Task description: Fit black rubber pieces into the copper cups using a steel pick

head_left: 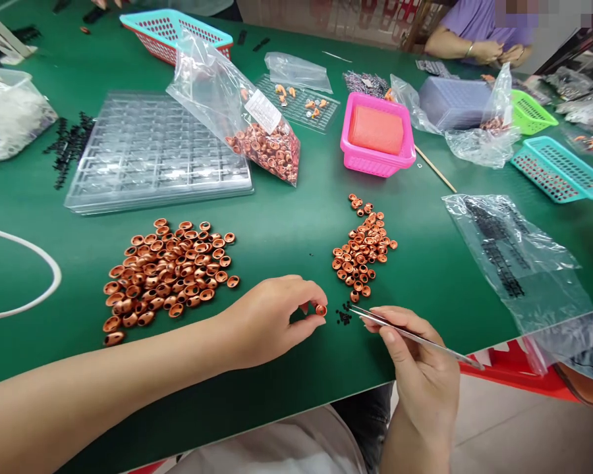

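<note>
My left hand (277,319) pinches a small copper-coloured cup-shaped part (321,310) between thumb and forefinger, just above the green table. In my right hand (420,362) is a pair of metal tweezers (415,337), its tips over a little heap of tiny black pieces (344,316). Whether the tips hold a piece is too small to tell. A wide pile of the same copper-coloured parts (168,270) lies beyond my left forearm. Another, narrower pile (363,247) lies just beyond the black pieces.
Stacked clear plastic trays (158,151) lie at the back left, with a bag of copper-coloured parts (267,145) against them. A pink basket (378,164) holds an orange-red block. At right are a bag of black parts (504,250) and a blue basket (563,171). A person in purple (489,29) sits opposite.
</note>
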A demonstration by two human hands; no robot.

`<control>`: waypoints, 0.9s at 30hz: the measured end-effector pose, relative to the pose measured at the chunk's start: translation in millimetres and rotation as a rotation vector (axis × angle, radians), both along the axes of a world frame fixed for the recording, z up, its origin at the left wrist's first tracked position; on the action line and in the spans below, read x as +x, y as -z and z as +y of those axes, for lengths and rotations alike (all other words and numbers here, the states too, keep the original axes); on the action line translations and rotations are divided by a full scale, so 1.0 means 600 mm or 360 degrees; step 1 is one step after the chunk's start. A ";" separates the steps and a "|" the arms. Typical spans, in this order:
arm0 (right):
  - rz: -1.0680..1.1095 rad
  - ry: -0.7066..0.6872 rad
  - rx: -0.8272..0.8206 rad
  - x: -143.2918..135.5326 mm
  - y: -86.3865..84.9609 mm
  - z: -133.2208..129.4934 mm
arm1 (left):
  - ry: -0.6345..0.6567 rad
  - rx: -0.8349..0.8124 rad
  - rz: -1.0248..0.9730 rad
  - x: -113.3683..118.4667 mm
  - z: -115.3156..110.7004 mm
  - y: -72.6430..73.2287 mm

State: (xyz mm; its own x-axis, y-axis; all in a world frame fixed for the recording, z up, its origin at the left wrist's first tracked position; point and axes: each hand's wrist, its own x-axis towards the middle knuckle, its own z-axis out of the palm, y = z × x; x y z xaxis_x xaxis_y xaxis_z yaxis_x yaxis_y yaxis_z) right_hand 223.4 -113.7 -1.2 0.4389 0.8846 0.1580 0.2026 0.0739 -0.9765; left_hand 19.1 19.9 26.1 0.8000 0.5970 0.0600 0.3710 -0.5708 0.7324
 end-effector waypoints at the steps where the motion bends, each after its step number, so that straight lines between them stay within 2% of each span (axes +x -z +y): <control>1: -0.0041 -0.0038 -0.0028 0.005 0.000 -0.003 | 0.0004 0.0001 -0.0004 0.003 -0.004 -0.001; 5: -0.0174 -0.0104 -0.0078 0.017 0.002 -0.008 | 0.0025 0.0003 -0.0017 0.022 -0.014 0.010; 11: -0.0447 0.0124 -0.0293 0.007 0.000 -0.008 | 0.0057 0.0067 -0.0148 0.037 -0.012 0.035; 20: -0.0648 -0.0008 -0.0040 0.001 0.008 -0.011 | 0.0090 0.0076 -0.0278 0.036 -0.002 0.035; 27: -0.0613 -0.0046 0.0041 -0.004 0.009 -0.007 | 0.0088 0.0070 -0.0275 0.034 -0.004 0.040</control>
State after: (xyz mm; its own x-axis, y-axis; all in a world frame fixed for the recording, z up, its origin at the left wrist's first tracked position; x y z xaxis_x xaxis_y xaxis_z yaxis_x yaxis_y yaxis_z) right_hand 221.3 -118.0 -6.8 0.3181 0.8892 0.3287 0.5519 0.1083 -0.8269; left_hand 39.5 17.7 2.2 0.8070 0.5464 0.2242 0.2094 -0.6197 0.7564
